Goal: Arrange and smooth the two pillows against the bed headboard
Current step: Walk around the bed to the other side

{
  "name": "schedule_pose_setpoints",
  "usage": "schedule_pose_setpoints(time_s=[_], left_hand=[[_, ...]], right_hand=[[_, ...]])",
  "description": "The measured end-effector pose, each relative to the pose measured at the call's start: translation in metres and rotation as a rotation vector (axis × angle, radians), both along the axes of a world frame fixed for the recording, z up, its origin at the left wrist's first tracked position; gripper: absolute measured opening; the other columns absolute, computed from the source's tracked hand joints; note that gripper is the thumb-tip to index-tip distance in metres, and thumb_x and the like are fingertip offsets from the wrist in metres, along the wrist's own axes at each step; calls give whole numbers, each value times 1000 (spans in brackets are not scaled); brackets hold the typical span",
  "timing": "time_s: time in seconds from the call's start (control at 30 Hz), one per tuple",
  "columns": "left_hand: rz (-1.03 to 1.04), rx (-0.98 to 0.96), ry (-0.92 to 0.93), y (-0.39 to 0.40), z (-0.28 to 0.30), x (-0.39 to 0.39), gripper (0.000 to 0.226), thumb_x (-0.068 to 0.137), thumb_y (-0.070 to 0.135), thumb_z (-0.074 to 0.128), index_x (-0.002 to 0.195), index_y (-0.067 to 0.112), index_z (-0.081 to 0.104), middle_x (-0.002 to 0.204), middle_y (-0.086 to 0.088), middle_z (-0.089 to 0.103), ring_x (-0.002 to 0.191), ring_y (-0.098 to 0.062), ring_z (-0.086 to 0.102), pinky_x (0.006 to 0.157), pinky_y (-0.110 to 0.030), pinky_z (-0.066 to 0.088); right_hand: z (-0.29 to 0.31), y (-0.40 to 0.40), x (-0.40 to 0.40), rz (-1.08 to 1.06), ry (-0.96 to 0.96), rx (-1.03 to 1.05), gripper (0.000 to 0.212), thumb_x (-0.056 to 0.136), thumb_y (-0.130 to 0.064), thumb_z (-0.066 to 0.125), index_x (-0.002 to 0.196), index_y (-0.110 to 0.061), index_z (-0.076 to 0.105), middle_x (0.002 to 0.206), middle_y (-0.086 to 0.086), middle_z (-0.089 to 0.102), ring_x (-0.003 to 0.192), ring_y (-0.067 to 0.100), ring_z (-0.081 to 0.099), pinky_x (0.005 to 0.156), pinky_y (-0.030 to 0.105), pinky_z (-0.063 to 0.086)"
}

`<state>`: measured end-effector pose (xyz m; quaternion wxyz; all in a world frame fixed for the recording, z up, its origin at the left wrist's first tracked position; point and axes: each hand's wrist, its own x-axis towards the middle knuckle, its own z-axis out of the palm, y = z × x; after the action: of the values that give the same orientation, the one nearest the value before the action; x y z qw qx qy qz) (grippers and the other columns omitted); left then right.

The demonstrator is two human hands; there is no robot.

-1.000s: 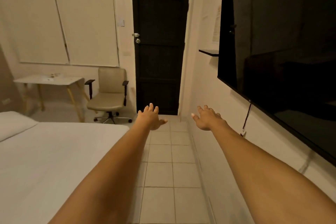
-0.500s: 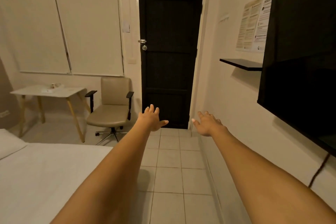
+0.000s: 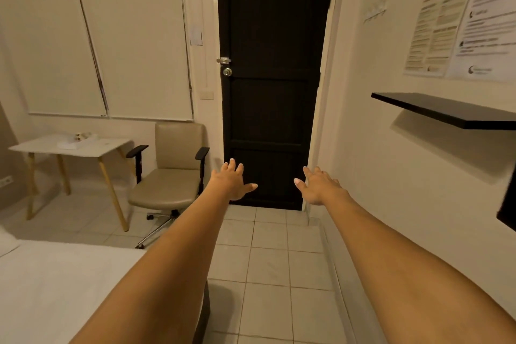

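Note:
Both my arms stretch straight ahead over the tiled floor, toward a dark door. My left hand (image 3: 230,180) is open with fingers spread and holds nothing. My right hand (image 3: 321,186) is likewise open and empty. The bed (image 3: 55,288), covered in a white sheet, fills the lower left corner under my left forearm. A sliver of a white pillow (image 3: 6,241) shows at the far left edge. The headboard is out of view.
A dark closed door (image 3: 273,86) stands straight ahead. A beige office chair (image 3: 173,176) and a small white table (image 3: 69,145) sit at the left below a blinded window. A black wall shelf (image 3: 446,109) and posters hang on the right wall.
The view has swung right and up: the bed and pillow slid toward the lower left, the black television left the frame, and the shelf and posters came in. Both hands stay open.

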<state>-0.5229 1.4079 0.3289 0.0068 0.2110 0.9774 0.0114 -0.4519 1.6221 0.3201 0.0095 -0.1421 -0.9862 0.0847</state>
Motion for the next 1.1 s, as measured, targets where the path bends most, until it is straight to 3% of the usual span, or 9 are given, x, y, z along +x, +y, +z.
schedule_pose_setpoints(time_s=[0.5, 0.87, 1.1], left_hand=[[74, 23, -37, 120, -2, -231, 83, 95, 60, 35, 156, 14, 2, 163, -10, -6, 150, -30, 0, 119, -52, 10], [106, 32, -62, 135, -24, -422, 83, 95, 60, 34, 156, 13, 1, 163, -11, -7, 150, -31, -1, 119, -52, 10], [177, 9, -68, 116, -15, -559, 84, 95, 60, 35, 156, 13, 4, 163, -12, -5, 150, -32, -1, 120, -55, 11]], right_hand=[[4, 124, -252, 78, -18, 32, 65, 102, -50, 23, 156, -22, 1, 163, 11, 0, 150, 33, 4, 119, 50, 12], [-18, 137, -447, 115, -49, 29, 65, 101, -50, 23, 156, -23, -1, 163, 11, -1, 150, 32, 3, 120, 50, 10], [0, 118, -592, 146, -88, 16, 65, 101, -50, 24, 156, -23, 1, 163, 11, 0, 150, 31, 3, 120, 51, 10]])
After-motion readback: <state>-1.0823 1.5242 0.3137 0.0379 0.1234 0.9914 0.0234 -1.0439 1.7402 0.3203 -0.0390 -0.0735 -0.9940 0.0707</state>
